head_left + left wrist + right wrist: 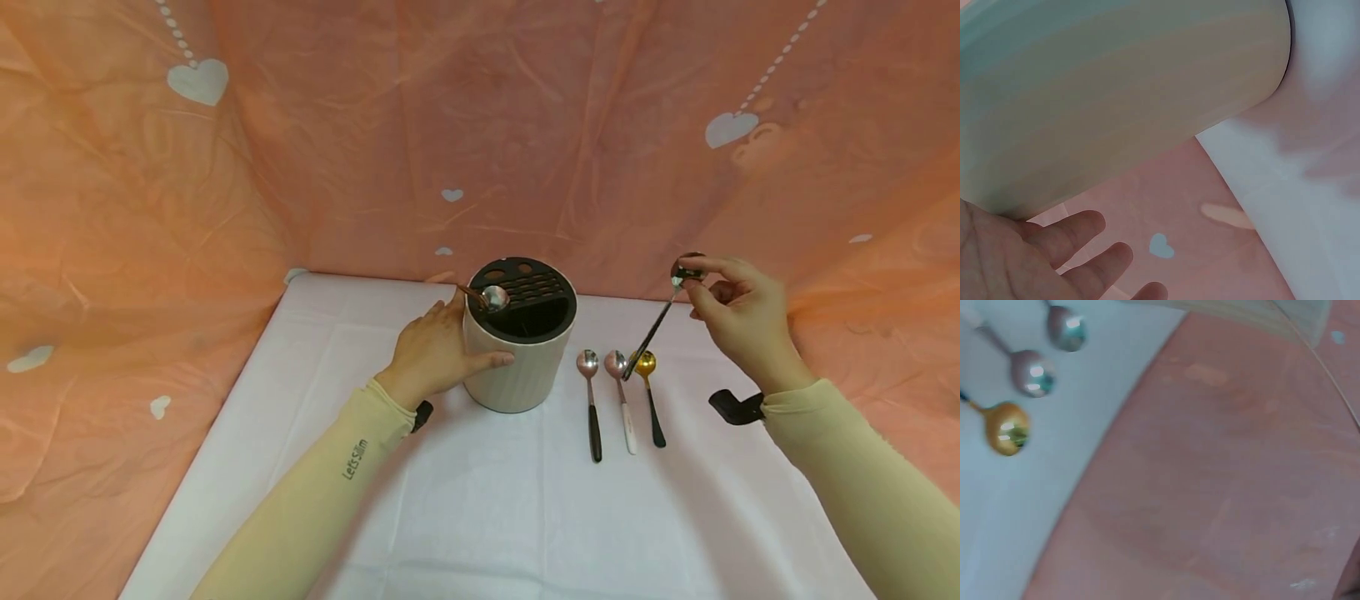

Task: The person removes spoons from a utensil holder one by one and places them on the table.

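Note:
My left hand (438, 346) rests against the left side of a ribbed off-white utensil holder (517, 379), thumb across its front. In the left wrist view, several fingers (1072, 240) extend past the holder's wall. A spoon (495, 297) with a shiny bowl and coppery stem shows over the black slotted lid (536, 321), its stem towards the left rim. My right hand (742, 312) pinches another spoon (652, 333) by its bowl end, raised, dark handle slanting down to the left. That handle's tip overlaps the spoons on the table in the head view.
Right of the holder lie a black-handled spoon (594, 417), a white-handled spoon (627, 421) and a gold-bowled spoon (649, 400) with a dark handle, bowls towards the back. A white cloth (465, 500) covers the table. Orange-pink sheeting (510, 125) hangs behind and at both sides.

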Tool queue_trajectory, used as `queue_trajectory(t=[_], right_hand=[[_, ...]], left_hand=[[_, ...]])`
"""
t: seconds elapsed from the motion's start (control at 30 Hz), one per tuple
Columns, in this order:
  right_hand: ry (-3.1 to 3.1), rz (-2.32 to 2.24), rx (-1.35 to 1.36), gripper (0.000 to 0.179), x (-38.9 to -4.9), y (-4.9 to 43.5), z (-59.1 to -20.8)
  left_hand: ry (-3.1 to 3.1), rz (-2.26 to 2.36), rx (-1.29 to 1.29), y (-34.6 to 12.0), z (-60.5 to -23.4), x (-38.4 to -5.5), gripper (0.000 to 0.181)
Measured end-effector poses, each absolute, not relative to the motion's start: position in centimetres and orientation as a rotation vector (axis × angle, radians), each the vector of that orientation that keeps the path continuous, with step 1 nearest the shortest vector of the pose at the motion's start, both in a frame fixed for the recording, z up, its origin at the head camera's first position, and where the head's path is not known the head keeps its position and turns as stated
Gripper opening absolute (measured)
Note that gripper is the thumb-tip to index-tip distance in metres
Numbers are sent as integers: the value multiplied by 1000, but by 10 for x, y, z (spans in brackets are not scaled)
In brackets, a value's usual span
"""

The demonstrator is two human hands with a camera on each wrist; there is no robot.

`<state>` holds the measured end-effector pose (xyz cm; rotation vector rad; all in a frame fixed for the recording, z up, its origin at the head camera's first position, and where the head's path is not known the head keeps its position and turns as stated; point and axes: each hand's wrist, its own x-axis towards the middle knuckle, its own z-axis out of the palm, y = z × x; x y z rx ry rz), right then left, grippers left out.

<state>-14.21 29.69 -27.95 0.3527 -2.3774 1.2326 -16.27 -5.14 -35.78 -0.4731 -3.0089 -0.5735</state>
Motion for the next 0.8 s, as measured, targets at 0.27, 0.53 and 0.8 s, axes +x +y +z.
queue_trajectory(t=[0.27,0.53,0.8], right_hand=[[-2637,994,267,28,-144,334,-325],[-2813,894,247,24,-144,357,-350],[-3016,917,188,23,-153,381,-369]], left_hand=[[-2995,-566,-471,-51,-359,-163,123],[-3017,-536,-472,-51,-361,-164,126],[-3033,-539,-466,-52,-361,-164,126]])
